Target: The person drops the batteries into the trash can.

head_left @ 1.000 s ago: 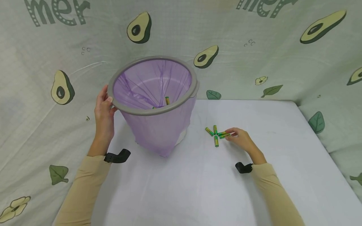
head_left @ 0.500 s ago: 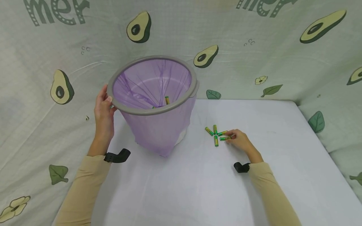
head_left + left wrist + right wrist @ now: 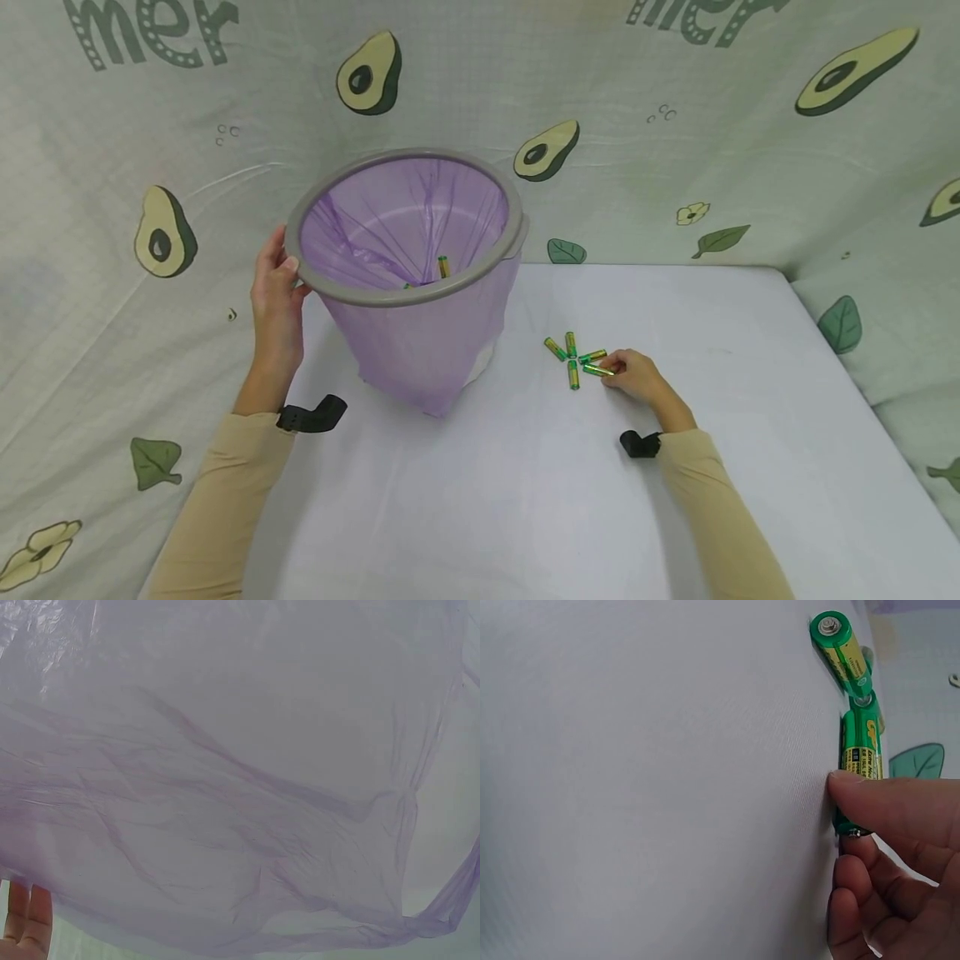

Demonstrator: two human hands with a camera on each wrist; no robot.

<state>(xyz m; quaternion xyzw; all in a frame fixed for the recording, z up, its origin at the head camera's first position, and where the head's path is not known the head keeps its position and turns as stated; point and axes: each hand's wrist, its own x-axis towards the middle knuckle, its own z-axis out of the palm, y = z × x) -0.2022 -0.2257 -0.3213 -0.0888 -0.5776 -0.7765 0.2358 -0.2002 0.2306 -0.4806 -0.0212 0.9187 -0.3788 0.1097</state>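
Note:
In the head view my left hand (image 3: 276,308) grips the grey rim of a waste bin (image 3: 405,297) lined with a purple bag (image 3: 420,350). The bin leans, its mouth toward me. My right hand (image 3: 637,379) pinches the right end of a green and yellow battery (image 3: 598,370) low over the table. Several like it lie in a star around one spot, among them a front battery (image 3: 573,375) and a left battery (image 3: 555,348). The right wrist view has the thumb laid across the held battery (image 3: 861,742), another battery (image 3: 841,649) just beyond. Left fingertips (image 3: 28,911) show beside the bag.
Inside the bag rests a battery (image 3: 443,267), with a bit of another near the rim. A white table (image 3: 525,517) carries everything. Behind and at both sides hangs an avocado-print cloth (image 3: 450,83).
My right hand has shifted slightly left and toward me. The battery at its fingers has come away from the neighbour it lay against. The left hand and bin stay put.

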